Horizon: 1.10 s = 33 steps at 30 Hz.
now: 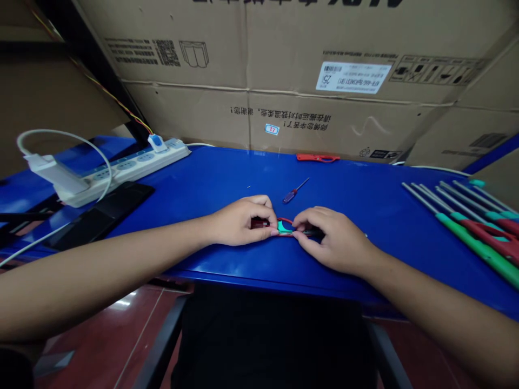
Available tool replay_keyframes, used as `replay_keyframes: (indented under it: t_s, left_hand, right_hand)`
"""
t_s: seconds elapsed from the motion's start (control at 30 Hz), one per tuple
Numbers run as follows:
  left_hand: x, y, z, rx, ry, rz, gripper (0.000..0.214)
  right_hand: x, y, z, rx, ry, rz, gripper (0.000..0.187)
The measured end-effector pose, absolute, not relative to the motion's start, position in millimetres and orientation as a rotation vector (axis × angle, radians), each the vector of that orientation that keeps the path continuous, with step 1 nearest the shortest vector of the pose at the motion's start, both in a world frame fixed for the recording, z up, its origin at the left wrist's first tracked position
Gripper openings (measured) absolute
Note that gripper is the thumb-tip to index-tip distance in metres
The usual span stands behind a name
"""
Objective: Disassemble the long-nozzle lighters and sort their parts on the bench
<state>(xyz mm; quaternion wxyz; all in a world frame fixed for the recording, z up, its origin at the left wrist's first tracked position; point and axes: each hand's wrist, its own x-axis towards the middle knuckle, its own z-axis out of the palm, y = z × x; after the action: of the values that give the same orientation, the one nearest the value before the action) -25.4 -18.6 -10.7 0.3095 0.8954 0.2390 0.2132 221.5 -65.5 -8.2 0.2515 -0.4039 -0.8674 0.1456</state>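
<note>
Both hands meet over the near part of the blue table, at a gas lighter (285, 227) with a red handle and a teal inner piece. My left hand (245, 220) is closed around the left end of its handle, thumb and fingers pinching beside the teal piece. At the other end, my right hand (334, 237) pinches the lighter, with a dark part showing under the fingers. My fingers cover much of it. Just beyond my hands lies a small screwdriver (290, 196) with a purple handle. Farther back rests a red handle shell (317, 158).
Several long-necked lighters (466, 232) with green and red handles lie at the right. On the left are a white power strip (130, 166) with plugs and cable, and a black phone-like slab (107, 208). A large cardboard box (284, 65) stands along the back of the table (227, 265).
</note>
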Motion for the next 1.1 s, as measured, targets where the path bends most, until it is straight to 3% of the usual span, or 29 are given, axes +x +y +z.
replay_keyframes:
  t_s: [0.23,0.47,0.63,1.1]
  left_hand:
    - [-26.3,-19.4,-9.8,2.37,0.622,0.563,0.014]
    - [-25.4,-19.2,-11.5,2.34,0.653,0.568,0.012]
    - [-24.9,-19.5,-10.2,2.344,0.645,0.582,0.012]
    - [-29.7,-21.5,-4.5,2.576,0.549,0.595,0.017]
  right_hand:
    - [218.9,-62.7,-5.0,-1.154,-2.299,0.571,0.009]
    - [225.9,-69.3,-5.2,-0.92,-2.557,-0.015,0.021]
    - [219.3,-77.5,-6.2,-0.936,-2.615,-0.198,0.023]
    - [219.3,-76.3,-2.3,-1.066,-2.604,0.052,0.024]
